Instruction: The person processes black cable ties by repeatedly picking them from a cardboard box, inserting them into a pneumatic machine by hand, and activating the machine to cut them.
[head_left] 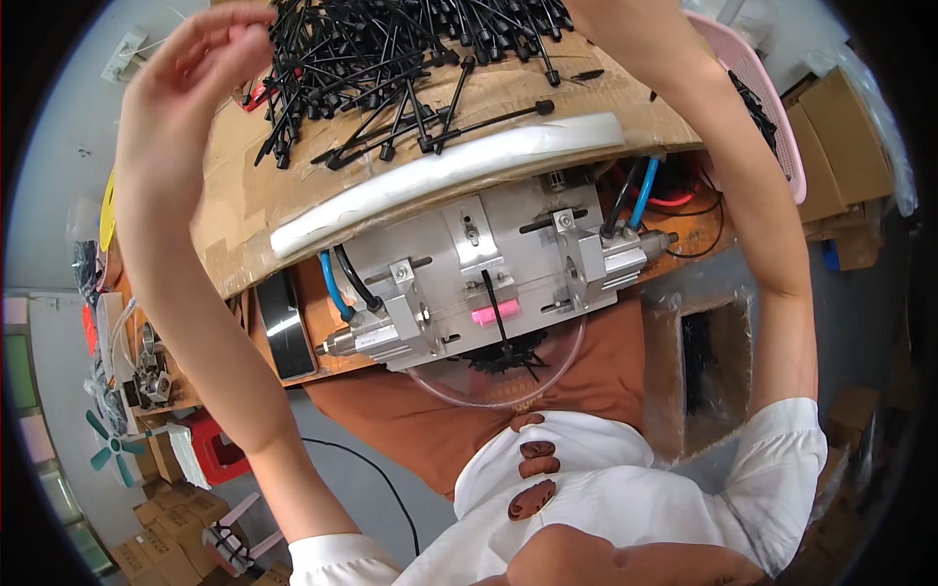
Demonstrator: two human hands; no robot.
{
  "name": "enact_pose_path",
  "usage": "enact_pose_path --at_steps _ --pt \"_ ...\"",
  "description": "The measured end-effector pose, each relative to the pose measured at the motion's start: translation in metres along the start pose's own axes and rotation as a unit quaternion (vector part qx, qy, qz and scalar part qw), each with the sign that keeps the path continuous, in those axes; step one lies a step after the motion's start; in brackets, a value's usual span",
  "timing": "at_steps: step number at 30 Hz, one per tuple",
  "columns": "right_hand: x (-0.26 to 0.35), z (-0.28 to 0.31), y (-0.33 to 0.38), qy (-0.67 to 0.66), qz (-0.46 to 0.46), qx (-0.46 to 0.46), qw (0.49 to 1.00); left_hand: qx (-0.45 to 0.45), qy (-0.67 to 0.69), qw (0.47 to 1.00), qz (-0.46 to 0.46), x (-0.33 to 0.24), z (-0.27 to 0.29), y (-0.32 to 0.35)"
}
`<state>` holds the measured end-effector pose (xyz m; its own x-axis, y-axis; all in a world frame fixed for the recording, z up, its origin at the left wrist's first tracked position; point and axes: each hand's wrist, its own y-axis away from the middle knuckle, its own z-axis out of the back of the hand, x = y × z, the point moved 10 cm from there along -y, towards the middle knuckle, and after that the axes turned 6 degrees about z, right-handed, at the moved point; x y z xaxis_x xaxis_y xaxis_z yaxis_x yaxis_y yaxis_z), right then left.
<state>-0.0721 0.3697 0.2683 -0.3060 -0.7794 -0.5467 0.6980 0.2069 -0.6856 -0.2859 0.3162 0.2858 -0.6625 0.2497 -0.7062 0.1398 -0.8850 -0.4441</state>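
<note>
My left hand [210, 59] is raised at the left end of a pile of black plastic stakes with knobbed ends [391, 68]. Its fingers are curled together near the thumb; whatever is between them is hidden. Only the back part of my right hand [625, 24] shows, over the pile's right side, its fingers cut off by the top edge. Before me sits a metal fixture [454, 259] with a pneumatic cylinder on each side. One thin black stake [495, 308] lies across its middle over a pink piece [484, 316]. Neither hand touches the fixture.
A white foam strip [449, 181] edges the cardboard-covered tabletop [230, 215]. A phone [285, 327] lies left of the fixture. Beneath it, a clear bowl [567, 369] holds black parts. Blue tubes [645, 193] join the cylinders. A pink basket [796, 161] stands at right.
</note>
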Motion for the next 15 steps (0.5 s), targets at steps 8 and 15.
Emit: enact_pose_path --at_steps 8,15 --pt "-0.017 0.028 0.064 -0.422 -0.463 -0.031 0.778 -0.04 -0.22 0.975 0.001 -0.031 -0.117 0.221" --pt "0.028 0.044 0.093 -0.572 -0.529 -0.122 0.615 0.051 -0.209 0.972 0.092 -0.002 -0.199 0.255"
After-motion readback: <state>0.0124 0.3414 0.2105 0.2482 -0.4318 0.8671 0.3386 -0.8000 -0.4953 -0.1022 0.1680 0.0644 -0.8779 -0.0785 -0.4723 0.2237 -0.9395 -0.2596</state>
